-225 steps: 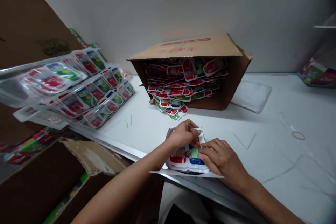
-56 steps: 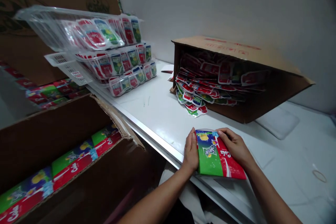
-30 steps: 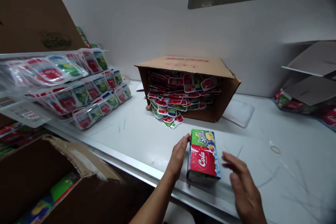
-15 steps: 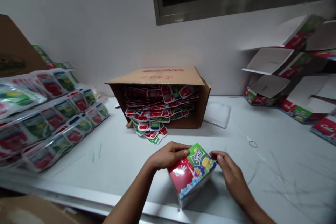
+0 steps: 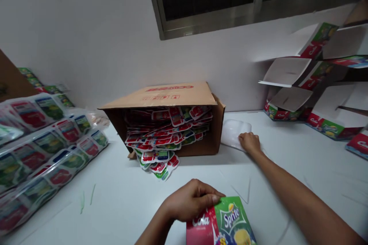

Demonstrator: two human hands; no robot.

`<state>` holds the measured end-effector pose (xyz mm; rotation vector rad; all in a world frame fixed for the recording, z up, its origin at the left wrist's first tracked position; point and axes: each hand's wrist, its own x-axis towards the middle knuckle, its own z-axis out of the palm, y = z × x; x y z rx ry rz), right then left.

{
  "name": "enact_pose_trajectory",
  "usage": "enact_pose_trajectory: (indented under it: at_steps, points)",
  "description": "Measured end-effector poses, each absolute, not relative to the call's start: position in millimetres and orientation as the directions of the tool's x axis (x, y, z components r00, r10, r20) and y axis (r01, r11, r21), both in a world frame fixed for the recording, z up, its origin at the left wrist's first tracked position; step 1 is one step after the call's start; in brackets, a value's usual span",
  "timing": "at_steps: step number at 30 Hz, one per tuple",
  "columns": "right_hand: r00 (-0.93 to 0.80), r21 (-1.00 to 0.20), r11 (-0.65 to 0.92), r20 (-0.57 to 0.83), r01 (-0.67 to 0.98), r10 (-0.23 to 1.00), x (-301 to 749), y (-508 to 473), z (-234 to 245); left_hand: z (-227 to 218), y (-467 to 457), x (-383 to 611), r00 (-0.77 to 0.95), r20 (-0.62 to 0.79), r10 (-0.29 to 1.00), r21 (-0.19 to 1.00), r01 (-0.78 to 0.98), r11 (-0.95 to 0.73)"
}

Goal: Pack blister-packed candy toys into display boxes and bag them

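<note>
At the bottom of the frame, a little right of the middle, is the printed carton (image 5: 222,222), with red Cola side to the left and green Sprite side to the right. Its near part is cut by the lower edge, so I cannot tell which way its long axis goes. The left hand (image 5: 195,201) comes from lower left and is closed on the carton's upper left edge, with thumb lying on the top face.

Up and slightly right from the carton, across a stretch of bench (image 5: 120,199), lies the white plastic film (image 5: 231,134), flat, just beside the cardboard box. It is longer from left to right, sloping a little downward to the right. The right hand (image 5: 250,143) is the nearer one to it: the arm reaches from the lower right corner, and the curled fingers touch the film's right end. Fingertips are hidden, so I cannot tell whether they pinch it or only rest there.

Farther out, the cardboard box (image 5: 161,99) stands left of the film, its open side facing the viewer and full of flat printed packs (image 5: 169,134). At the right edge are open printed cartons (image 5: 327,126); at the left edge, clear trays (image 5: 57,157).
</note>
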<state>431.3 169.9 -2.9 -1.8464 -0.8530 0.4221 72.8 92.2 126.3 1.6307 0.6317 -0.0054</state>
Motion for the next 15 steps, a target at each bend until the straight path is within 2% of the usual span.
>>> enact_pose_trajectory:
  at_steps: [4, 7, 9, 12, 15]
  points:
    - [0.801, -0.975, -0.137, 0.061, 0.176, 0.595, 450.9, 170.0, 8.9, 128.1, 91.7, 75.3, 0.835, -0.390, 0.388, 0.900, 0.435, -0.031]
    - [0.886, -0.998, 0.050, 0.058, 0.039, 0.461, 470.4, 160.9, 42.0, 125.1, 92.0, 76.2, 0.844, -0.359, 0.398, 0.909, 0.414, -0.057]
    - [0.904, -0.979, 0.203, 0.070, -0.019, 0.422, 480.1, 146.0, 70.8, 123.3, 91.8, 75.3, 0.848, -0.337, 0.408, 0.913, 0.401, -0.079]
    - [0.858, -0.926, 0.368, 0.123, -0.081, 0.499, 480.6, 111.4, 112.4, 125.5, 93.0, 72.6, 0.813, -0.317, 0.488, 0.892, 0.431, -0.139]
    - [0.716, -0.915, 0.385, 0.187, -0.122, 0.672, 458.5, 73.7, 141.2, 135.1, 97.4, 72.8, 0.707, -0.094, 0.701, 0.922, 0.327, -0.206]
